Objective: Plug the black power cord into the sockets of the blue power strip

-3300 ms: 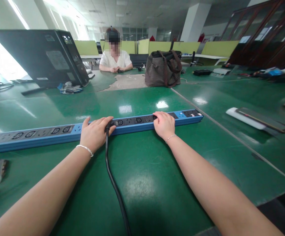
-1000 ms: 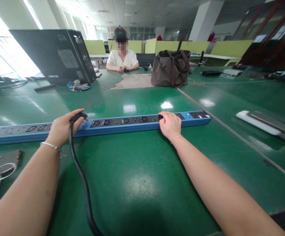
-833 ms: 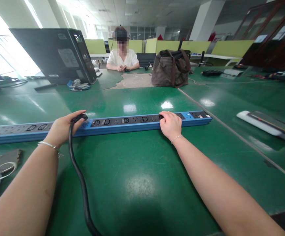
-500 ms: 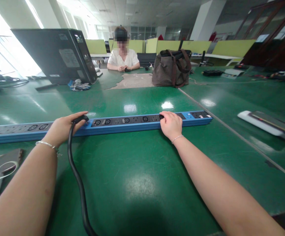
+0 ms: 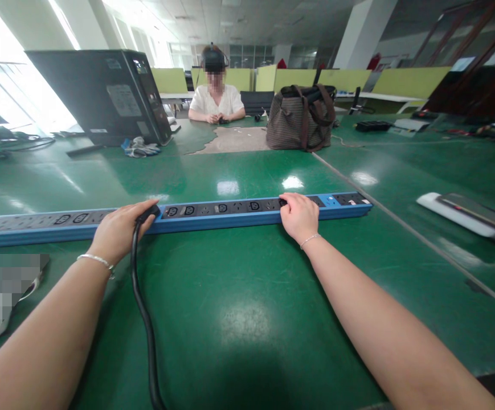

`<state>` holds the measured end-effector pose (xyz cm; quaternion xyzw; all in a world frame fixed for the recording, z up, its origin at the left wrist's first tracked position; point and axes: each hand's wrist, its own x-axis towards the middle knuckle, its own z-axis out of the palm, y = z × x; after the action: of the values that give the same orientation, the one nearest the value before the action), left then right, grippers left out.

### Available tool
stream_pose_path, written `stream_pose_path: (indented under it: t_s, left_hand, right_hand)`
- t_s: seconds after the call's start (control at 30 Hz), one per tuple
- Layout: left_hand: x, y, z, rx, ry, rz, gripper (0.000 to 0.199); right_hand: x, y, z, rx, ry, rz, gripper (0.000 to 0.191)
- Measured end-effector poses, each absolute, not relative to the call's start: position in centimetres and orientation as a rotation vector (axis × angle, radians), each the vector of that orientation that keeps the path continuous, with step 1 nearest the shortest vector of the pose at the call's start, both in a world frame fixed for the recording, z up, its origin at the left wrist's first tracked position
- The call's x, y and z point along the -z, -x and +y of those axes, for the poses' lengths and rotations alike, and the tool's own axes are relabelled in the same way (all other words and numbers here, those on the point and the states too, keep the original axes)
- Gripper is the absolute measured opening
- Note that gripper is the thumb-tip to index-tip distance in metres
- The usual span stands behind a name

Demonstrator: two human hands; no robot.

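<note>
Your left hand (image 5: 119, 230) sits farther left along the blue power strip (image 5: 196, 222) than in the earliest frame, the black plug (image 5: 150, 214) with it. Nearest you, the plug's cable (image 5: 145, 316) trails down the green worktop (image 5: 238, 273). That hand pinches the plug at the strip's top. Your right hand (image 5: 301, 217) rests curled on the strip, its grip unclear. Beyond stands a brown bag (image 5: 290, 117).

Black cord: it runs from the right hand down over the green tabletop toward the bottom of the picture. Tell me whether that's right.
Not quite: the black cord runs from the left hand, which holds its plug, as the head view shows. It does run down over the green tabletop toward the bottom of the picture.
</note>
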<state>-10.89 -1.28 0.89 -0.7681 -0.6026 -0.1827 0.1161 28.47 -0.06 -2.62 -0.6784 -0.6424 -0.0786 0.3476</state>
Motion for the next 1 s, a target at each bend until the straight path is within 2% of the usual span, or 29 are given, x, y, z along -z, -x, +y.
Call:
stream_pose_path:
  t_s: [0.37, 0.67, 0.83, 1.0]
  left_hand:
    - [-1.2, 9.9, -1.5, 0.538, 2.159, -1.857, 0.042]
    - [0.4, 10.2, -2.0, 0.564, 2.155, -1.752, 0.046]
    - [-0.6, 10.2, -1.8, 0.436, 2.172, -1.764, 0.048]
    - [-2.3, 9.6, -1.6, 0.257, 2.18, -1.981, 0.049]
  right_hand:
    - [2.6, -28.5, 0.0, 0.213, 1.776, -1.676, 0.039]
    - [2.6, -28.5, -0.1, 0.218, 1.768, -1.672, 0.039]
    - [2.7, -28.6, 0.0, 0.21, 1.764, -1.678, 0.039]
    - [2.8, -28.6, 0.0, 0.214, 1.762, -1.676, 0.039]
